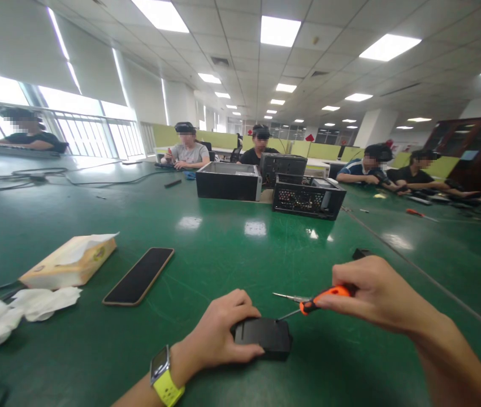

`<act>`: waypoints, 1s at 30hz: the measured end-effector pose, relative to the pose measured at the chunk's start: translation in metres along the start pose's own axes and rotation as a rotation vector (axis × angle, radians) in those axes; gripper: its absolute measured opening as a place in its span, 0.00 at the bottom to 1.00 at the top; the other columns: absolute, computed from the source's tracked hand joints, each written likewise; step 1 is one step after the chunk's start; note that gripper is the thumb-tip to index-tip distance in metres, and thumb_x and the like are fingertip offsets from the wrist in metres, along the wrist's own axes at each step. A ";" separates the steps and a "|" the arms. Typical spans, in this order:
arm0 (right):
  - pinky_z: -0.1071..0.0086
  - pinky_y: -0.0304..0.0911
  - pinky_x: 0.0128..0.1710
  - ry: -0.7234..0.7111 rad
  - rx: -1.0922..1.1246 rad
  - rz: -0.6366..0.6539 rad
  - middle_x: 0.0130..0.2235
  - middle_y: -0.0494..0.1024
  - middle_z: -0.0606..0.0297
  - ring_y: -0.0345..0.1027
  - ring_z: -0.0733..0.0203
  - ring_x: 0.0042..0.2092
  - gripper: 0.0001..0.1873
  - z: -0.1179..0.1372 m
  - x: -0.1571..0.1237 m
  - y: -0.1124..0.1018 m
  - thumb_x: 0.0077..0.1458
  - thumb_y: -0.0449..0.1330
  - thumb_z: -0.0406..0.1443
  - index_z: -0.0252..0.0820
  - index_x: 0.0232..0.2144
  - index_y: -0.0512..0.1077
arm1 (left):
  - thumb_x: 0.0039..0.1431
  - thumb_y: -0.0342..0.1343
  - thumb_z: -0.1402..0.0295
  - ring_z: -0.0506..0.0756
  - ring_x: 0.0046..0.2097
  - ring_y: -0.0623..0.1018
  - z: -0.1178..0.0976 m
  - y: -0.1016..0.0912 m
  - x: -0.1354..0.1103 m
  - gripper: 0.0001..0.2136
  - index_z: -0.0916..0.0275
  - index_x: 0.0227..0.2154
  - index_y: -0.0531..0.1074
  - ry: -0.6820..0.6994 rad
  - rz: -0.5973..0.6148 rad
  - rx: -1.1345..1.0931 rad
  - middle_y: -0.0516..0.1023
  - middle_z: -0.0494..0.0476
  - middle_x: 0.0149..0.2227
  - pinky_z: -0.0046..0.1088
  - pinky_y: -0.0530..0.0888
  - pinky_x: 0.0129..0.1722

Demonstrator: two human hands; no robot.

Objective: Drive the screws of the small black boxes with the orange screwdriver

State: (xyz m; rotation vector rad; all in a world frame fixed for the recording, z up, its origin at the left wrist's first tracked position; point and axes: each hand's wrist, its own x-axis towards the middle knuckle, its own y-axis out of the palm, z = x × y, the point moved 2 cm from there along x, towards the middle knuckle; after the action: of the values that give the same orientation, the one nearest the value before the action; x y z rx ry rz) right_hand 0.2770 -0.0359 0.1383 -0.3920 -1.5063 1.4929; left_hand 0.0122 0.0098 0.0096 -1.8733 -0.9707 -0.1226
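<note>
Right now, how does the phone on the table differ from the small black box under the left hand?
The phone lies flat and untouched, apart from both hands; the black box is gripped by the left hand. The phone is thin with a tan edge; the box is thicker and all black. A screwdriver in the right hand points at the box, not the phone. Both rest on the green table.

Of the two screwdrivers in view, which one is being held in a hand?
The orange-handled screwdriver in the right hand, tip at the black device; the other lies untouched far right.

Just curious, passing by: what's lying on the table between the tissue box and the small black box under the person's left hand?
A dark phone lies face-up on the green table, between the tissue box and the black box, seen in the head view.
</note>
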 end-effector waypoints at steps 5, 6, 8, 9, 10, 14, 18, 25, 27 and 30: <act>0.71 0.62 0.35 -0.079 0.150 0.090 0.39 0.77 0.64 0.70 0.64 0.36 0.09 0.006 0.003 0.000 0.62 0.58 0.37 0.45 0.44 0.73 | 0.48 0.68 0.57 0.56 0.36 0.72 0.001 0.000 0.000 0.18 0.61 0.40 0.77 -0.003 0.003 0.001 0.73 0.57 0.35 0.28 0.68 0.33; 0.71 0.63 0.36 -0.088 0.158 0.093 0.39 0.77 0.63 0.70 0.63 0.36 0.09 0.006 0.003 0.000 0.62 0.58 0.37 0.45 0.44 0.73 | 0.48 0.68 0.57 0.56 0.36 0.73 0.001 0.000 -0.001 0.19 0.61 0.40 0.77 -0.002 0.001 0.000 0.73 0.57 0.36 0.28 0.68 0.33; 0.71 0.61 0.31 -0.040 0.110 0.061 0.33 0.77 0.65 0.69 0.64 0.31 0.08 0.005 0.003 0.001 0.60 0.61 0.41 0.44 0.38 0.74 | 0.48 0.68 0.57 0.56 0.37 0.72 0.002 0.001 -0.001 0.19 0.61 0.40 0.77 -0.001 0.000 0.004 0.73 0.57 0.36 0.28 0.68 0.33; 0.71 0.58 0.27 0.001 0.070 0.032 0.28 0.75 0.67 0.66 0.65 0.27 0.10 0.004 0.003 0.002 0.58 0.62 0.44 0.43 0.33 0.74 | 0.48 0.68 0.57 0.56 0.37 0.72 0.002 0.001 -0.001 0.19 0.61 0.40 0.77 -0.002 0.002 0.009 0.73 0.57 0.36 0.28 0.68 0.33; 0.70 0.55 0.24 0.038 0.040 0.007 0.23 0.73 0.69 0.63 0.66 0.24 0.13 0.002 0.003 0.003 0.57 0.62 0.46 0.43 0.28 0.73 | 0.48 0.67 0.57 0.56 0.37 0.72 0.002 0.001 -0.001 0.19 0.61 0.40 0.77 -0.001 0.004 0.014 0.73 0.57 0.35 0.28 0.68 0.33; 0.71 0.54 0.23 0.064 0.104 -0.096 0.21 0.72 0.69 0.63 0.67 0.22 0.14 0.004 0.005 0.008 0.58 0.61 0.44 0.43 0.25 0.73 | 0.49 0.66 0.54 0.56 0.36 0.72 0.002 0.001 0.000 0.19 0.61 0.40 0.77 0.003 0.010 0.033 0.72 0.57 0.34 0.28 0.68 0.33; 0.72 0.57 0.23 0.024 0.198 -0.130 0.23 0.75 0.69 0.66 0.66 0.23 0.12 0.014 0.008 0.015 0.58 0.60 0.42 0.43 0.25 0.73 | 0.48 0.67 0.55 0.56 0.36 0.72 0.001 0.000 0.001 0.19 0.61 0.40 0.78 0.006 0.020 0.042 0.72 0.57 0.34 0.28 0.68 0.33; 0.72 0.55 0.24 0.018 0.202 -0.062 0.22 0.73 0.69 0.64 0.67 0.23 0.13 0.016 0.013 0.025 0.57 0.60 0.41 0.41 0.24 0.71 | 0.48 0.67 0.54 0.56 0.35 0.72 0.001 -0.001 0.000 0.20 0.62 0.40 0.78 0.020 0.023 0.055 0.72 0.57 0.34 0.29 0.68 0.33; 0.71 0.55 0.24 0.028 0.195 -0.060 0.22 0.72 0.70 0.64 0.67 0.23 0.13 0.014 0.013 0.025 0.57 0.60 0.41 0.41 0.24 0.70 | 0.48 0.67 0.54 0.56 0.35 0.72 0.001 -0.001 0.000 0.20 0.62 0.40 0.78 0.021 0.025 0.056 0.72 0.56 0.34 0.29 0.68 0.33; 0.71 0.55 0.25 0.022 0.197 -0.058 0.22 0.72 0.70 0.64 0.67 0.23 0.13 0.013 0.013 0.024 0.57 0.60 0.41 0.41 0.24 0.70 | 0.48 0.66 0.53 0.56 0.35 0.72 0.001 -0.001 0.000 0.20 0.61 0.40 0.78 0.019 0.028 0.060 0.72 0.57 0.34 0.29 0.69 0.33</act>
State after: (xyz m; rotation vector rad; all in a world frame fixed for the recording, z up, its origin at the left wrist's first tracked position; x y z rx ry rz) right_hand 0.2514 -0.0284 0.1239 -0.2447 -1.3284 1.5688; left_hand 0.0115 0.0111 0.0094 -1.8269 -0.9252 -0.0940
